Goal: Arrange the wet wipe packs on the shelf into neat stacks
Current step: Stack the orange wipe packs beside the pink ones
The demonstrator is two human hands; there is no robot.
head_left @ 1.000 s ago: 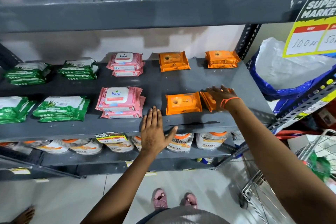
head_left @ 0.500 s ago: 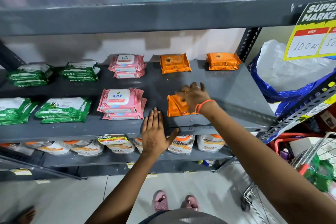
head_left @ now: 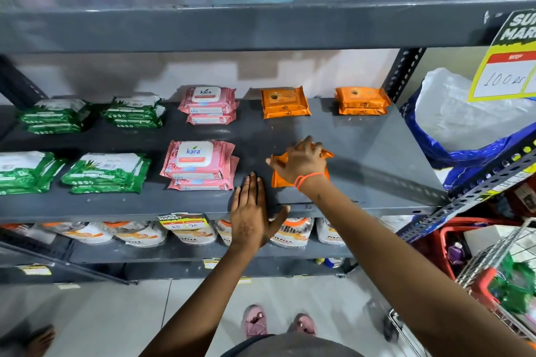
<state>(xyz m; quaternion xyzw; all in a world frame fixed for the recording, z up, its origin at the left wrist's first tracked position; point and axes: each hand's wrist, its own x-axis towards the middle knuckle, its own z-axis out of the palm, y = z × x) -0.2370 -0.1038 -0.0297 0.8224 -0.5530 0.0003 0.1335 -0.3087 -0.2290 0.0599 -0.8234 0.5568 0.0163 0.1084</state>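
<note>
Head view: the right hand presses down on the front orange packs, its grip spread over them, at 3 o'clock from the pink front stack. The left hand lies flat and released on the shelf edge. Risk, I judge: the slick top pack sits skewed and could slide off if pushed unevenly.

One head-worn wide-angle view looks forward and down, close onto the grey shelf at arm's reach, its front edge crossing mid-frame, floor below.
</note>
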